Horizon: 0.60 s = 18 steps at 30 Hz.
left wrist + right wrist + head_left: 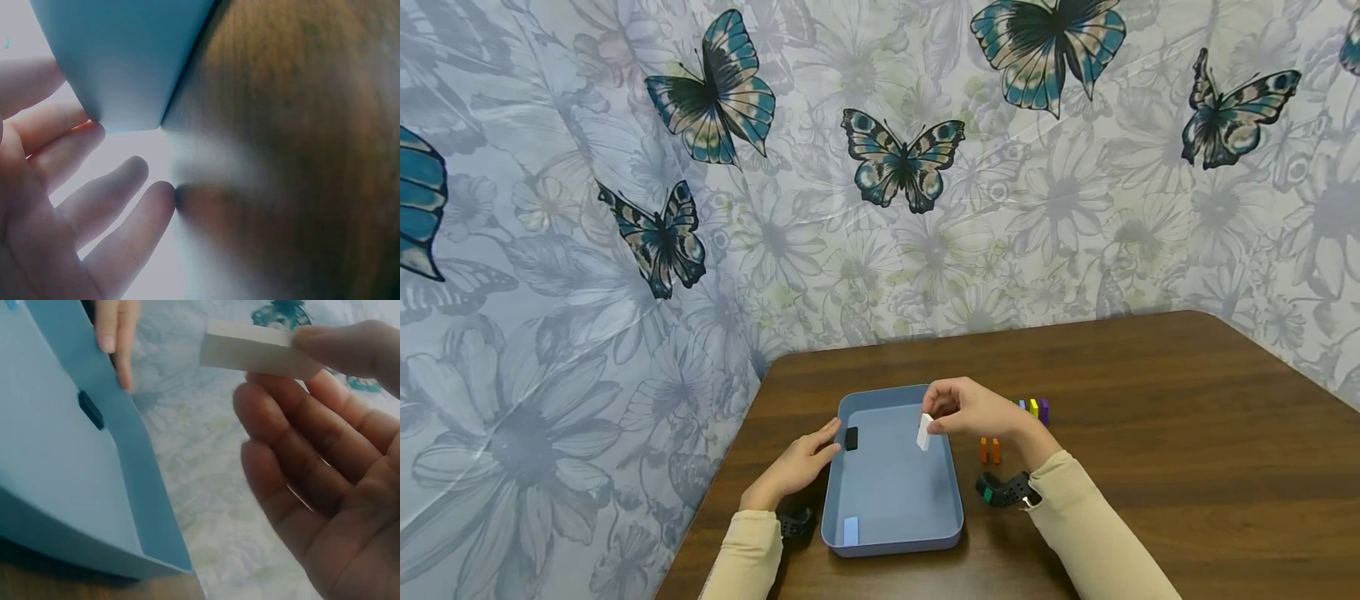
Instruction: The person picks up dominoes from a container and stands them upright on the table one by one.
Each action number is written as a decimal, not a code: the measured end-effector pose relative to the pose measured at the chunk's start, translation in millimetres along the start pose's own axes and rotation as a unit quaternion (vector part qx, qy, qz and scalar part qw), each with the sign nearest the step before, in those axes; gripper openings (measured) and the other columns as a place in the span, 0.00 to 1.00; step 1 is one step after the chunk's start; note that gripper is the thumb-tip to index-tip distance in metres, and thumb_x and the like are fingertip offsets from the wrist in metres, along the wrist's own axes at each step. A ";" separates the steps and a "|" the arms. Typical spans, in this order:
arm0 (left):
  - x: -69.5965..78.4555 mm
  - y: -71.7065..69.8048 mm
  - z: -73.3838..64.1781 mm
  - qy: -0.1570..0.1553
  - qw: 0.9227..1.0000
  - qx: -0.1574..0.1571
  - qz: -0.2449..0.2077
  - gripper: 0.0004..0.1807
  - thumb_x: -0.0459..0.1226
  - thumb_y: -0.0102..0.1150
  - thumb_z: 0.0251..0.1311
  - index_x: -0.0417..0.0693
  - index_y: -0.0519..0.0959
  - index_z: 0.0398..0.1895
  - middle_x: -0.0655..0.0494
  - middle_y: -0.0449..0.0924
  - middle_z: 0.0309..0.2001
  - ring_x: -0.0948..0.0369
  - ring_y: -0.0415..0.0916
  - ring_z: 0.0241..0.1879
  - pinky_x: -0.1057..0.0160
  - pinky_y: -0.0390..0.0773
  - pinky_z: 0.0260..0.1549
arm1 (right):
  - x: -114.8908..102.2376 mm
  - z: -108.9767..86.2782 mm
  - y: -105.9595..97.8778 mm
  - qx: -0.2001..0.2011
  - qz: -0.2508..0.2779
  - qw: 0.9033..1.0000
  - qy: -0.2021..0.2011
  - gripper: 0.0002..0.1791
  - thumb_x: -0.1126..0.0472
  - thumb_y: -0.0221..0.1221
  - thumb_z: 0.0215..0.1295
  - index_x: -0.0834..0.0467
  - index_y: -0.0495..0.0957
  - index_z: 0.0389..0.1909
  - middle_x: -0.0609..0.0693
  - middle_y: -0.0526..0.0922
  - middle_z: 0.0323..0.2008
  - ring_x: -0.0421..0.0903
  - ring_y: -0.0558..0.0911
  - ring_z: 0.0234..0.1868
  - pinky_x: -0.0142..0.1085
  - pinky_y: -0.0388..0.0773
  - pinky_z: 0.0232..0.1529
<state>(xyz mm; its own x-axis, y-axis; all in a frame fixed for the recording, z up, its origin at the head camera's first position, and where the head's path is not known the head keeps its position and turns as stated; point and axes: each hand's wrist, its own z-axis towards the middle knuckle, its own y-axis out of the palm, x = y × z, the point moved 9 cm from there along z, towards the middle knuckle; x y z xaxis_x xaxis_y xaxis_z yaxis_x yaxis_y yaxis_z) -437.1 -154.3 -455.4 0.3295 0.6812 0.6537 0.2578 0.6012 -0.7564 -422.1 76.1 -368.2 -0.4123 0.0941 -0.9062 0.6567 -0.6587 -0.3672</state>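
Note:
My right hand (973, 410) pinches a white rectangular block (924, 432) between thumb and fingers, held above the right side of a blue tray (895, 550). In the right wrist view the white block (250, 350) lies across the fingertips, the thumb on its end. The left hand (801, 467) has its fingers extended, with fingertips right at the tray's left rim. Inside the tray, a black block (852, 438) sits by the left wall, and a light blue block (851, 531) lies at the near left corner.
Two orange blocks (990, 451) stand on the brown table (1150, 417) right of the tray. Behind the right wrist are a yellow block (1033, 407), a purple block (1044, 410) and a partly hidden blue one. A wall with butterfly patterns (902, 158) rises behind the table.

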 end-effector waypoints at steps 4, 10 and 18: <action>11.0 -2.3 -4.9 0.001 1.000 -0.002 -0.009 0.30 0.46 0.40 0.66 0.46 0.51 0.68 0.51 0.46 0.69 0.52 0.45 0.68 0.46 0.53 0.61 | 1.3 -10.0 -10.4 0.004 0.001 1.000 0.012 0.12 0.62 0.60 0.55 0.64 0.72 0.36 0.62 0.80 0.32 0.49 0.79 0.32 0.40 0.78 0.36; 1.9 0.7 -2.8 -0.002 1.000 -0.004 -0.011 0.30 0.46 0.41 0.65 0.47 0.51 0.68 0.51 0.46 0.69 0.53 0.46 0.68 0.47 0.53 0.62 | 7.2 -22.2 -27.6 0.019 -0.006 1.000 0.023 0.12 0.62 0.60 0.55 0.64 0.72 0.37 0.59 0.79 0.31 0.48 0.78 0.31 0.41 0.77 0.35; 3.9 -0.3 -3.2 0.002 1.000 -0.001 -0.007 0.30 0.46 0.40 0.66 0.45 0.51 0.68 0.51 0.47 0.69 0.53 0.46 0.68 0.47 0.53 0.62 | 19.9 -40.8 -53.1 0.044 -0.018 0.998 0.047 0.14 0.60 0.61 0.55 0.65 0.71 0.37 0.58 0.78 0.30 0.49 0.78 0.32 0.40 0.78 0.34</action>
<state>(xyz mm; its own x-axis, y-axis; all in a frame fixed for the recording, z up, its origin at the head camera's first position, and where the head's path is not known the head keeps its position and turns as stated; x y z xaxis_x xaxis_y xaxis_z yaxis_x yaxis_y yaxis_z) -432.9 -153.1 -452.7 0.3303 0.6714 0.6635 0.2641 0.6091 -0.7478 -439.5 143.5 -375.3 -0.3711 0.1864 -0.9097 0.5820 -0.7167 -0.3842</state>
